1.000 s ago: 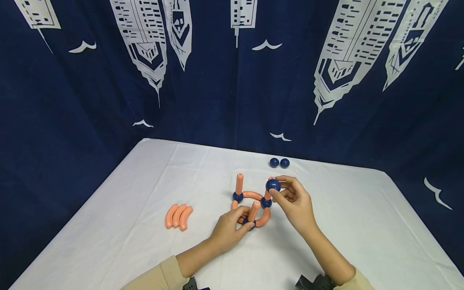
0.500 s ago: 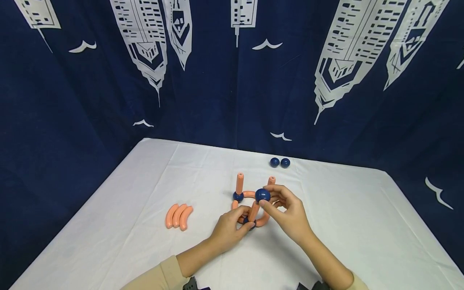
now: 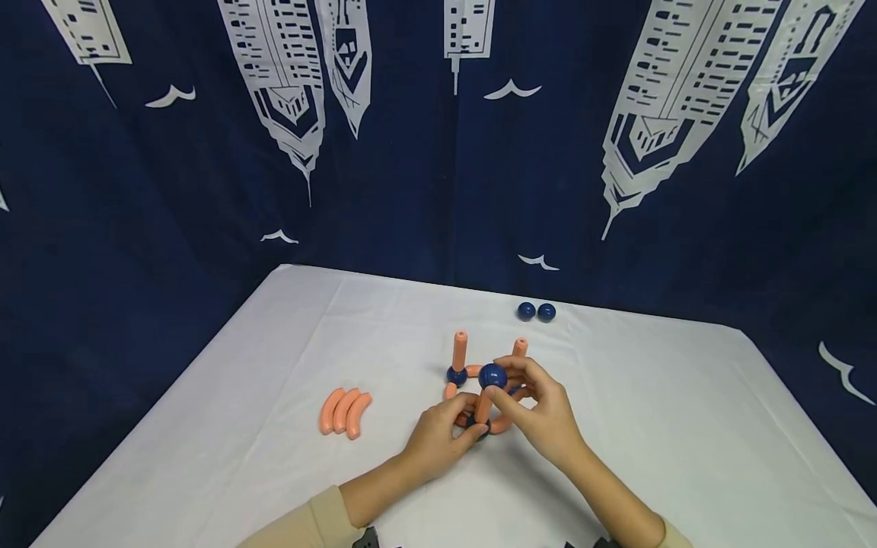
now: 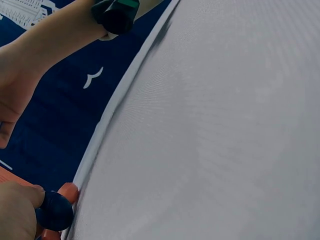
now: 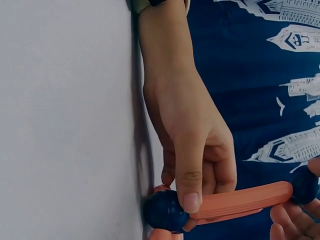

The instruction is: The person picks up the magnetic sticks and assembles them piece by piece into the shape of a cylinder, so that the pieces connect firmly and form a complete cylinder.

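A ring of curved orange rods (image 3: 502, 424) and navy balls (image 3: 457, 375) lies on the table, with straight orange rods (image 3: 460, 351) standing up from it. With thumb and fingers my left hand (image 3: 438, 438) grips the ring's near ball (image 5: 166, 211), where the thumb presses by the foot of the near upright rod (image 5: 245, 201). Thumb and fingertips of my right hand (image 3: 544, 415) pinch another navy ball (image 3: 492, 377) at this rod's top end; in the right wrist view ball and rod appear to touch. The right hand partly hides the ring's right side.
Three curved orange rods (image 3: 346, 412) lie side by side on the white tablecloth (image 3: 274, 457), left of the ring. Towards the back edge sit two loose navy balls (image 3: 526, 311). A dark blue printed curtain (image 3: 411, 190) hangs behind the table.
My right hand has carried its ball leftward and down, from beside the back right upright rod to the top of the near one. The left hand keeps its hold. The head view has shifted slightly.
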The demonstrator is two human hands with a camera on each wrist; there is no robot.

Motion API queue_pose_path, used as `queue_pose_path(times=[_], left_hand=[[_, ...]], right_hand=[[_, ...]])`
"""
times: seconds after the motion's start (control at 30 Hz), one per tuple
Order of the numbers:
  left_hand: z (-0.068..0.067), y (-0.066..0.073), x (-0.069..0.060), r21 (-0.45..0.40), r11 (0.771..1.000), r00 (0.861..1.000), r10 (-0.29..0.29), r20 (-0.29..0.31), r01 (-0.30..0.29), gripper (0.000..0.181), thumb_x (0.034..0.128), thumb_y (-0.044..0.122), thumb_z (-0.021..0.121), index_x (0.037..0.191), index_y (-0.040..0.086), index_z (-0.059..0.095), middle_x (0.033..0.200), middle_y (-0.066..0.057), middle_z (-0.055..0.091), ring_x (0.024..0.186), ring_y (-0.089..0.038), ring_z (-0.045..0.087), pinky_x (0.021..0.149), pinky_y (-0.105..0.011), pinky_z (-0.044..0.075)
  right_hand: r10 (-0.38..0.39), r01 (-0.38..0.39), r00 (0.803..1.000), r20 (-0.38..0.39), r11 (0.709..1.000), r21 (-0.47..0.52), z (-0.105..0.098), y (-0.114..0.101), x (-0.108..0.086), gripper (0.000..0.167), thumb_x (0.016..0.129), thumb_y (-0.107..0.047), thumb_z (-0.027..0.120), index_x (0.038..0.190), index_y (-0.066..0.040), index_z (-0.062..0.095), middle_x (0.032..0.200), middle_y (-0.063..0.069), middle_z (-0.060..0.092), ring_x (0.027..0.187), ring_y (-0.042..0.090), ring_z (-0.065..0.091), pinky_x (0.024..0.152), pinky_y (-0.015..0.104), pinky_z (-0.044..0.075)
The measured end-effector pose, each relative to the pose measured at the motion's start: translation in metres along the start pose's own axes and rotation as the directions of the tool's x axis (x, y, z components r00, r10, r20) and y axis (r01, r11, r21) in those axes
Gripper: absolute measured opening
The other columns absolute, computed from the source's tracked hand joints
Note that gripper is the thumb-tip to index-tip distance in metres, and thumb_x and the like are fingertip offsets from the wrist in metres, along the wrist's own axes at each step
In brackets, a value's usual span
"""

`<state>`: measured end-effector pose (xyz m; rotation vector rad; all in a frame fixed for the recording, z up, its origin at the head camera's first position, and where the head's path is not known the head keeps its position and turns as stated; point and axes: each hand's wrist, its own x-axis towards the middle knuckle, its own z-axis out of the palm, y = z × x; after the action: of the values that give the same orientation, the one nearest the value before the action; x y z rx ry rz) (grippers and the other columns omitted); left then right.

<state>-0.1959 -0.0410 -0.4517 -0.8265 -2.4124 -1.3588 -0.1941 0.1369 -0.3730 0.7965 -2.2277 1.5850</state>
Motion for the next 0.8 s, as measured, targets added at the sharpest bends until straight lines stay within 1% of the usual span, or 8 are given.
queue_pose_path(times=[0.23, 0.37, 0.5, 0.8], left_hand=[[0.0004, 0.0007, 0.0003, -0.007, 1.0, 1.0, 0.008, -0.011, -0.008, 0.03, 0.0905, 0.019, 0.07, 0.116, 0.007, 0.061, 0.102, -0.002, 0.069, 0.094, -0.011, 0.064, 0.081, -0.023, 0.051], [0.0007, 0.0005, -0.0001, -0.012, 1.0, 1.0, 0.009, -0.015, -0.009, 0.029, 0.0906, 0.019, 0.07, 0.116, 0.008, 0.06, 0.101, -0.001, 0.069, 0.094, -0.011, 0.064, 0.081, -0.024, 0.051], [0.0015, -0.0001, -0.0002, -0.013, 1.0, 1.0, 0.007, -0.018, -0.007, 0.029, 0.0901, 0.018, 0.07, 0.115, 0.008, 0.06, 0.1, -0.001, 0.069, 0.093, -0.01, 0.064, 0.08, -0.024, 0.051], [0.0014, -0.0001, -0.0008, 0.004, 1.0, 0.999, 0.02, -0.032, -0.019, 0.03, 0.0887, 0.017, 0.072, 0.115, 0.008, 0.061, 0.099, -0.002, 0.069, 0.089, -0.013, 0.065, 0.079, -0.024, 0.051]], right_hand=[[0.008, -0.008, 1.0, -0.029, 1.0, -0.011, 0.0051, 0.0006, -0.0013, 0.033, 0.086, -0.001, 0.071, 0.117, -0.004, 0.062, 0.098, 0.002, 0.067, 0.087, 0.011, 0.06, 0.07, 0.023, 0.049], [0.02, -0.021, 0.999, -0.042, 1.0, -0.014, 0.0079, 0.0014, -0.0024, 0.037, 0.085, 0.0, 0.072, 0.12, -0.005, 0.061, 0.098, 0.001, 0.067, 0.088, 0.011, 0.061, 0.071, 0.024, 0.049], [0.026, -0.027, 0.999, -0.046, 1.0, -0.016, 0.0094, 0.002, -0.0031, 0.04, 0.084, 0.0, 0.073, 0.122, -0.005, 0.061, 0.098, 0.001, 0.067, 0.088, 0.012, 0.061, 0.071, 0.025, 0.049], [0.047, -0.048, 0.998, -0.037, 0.998, -0.037, 0.0085, 0.0005, -0.0036, 0.037, 0.087, -0.006, 0.072, 0.122, -0.008, 0.061, 0.096, -0.001, 0.067, 0.087, 0.012, 0.06, 0.071, 0.026, 0.049]])
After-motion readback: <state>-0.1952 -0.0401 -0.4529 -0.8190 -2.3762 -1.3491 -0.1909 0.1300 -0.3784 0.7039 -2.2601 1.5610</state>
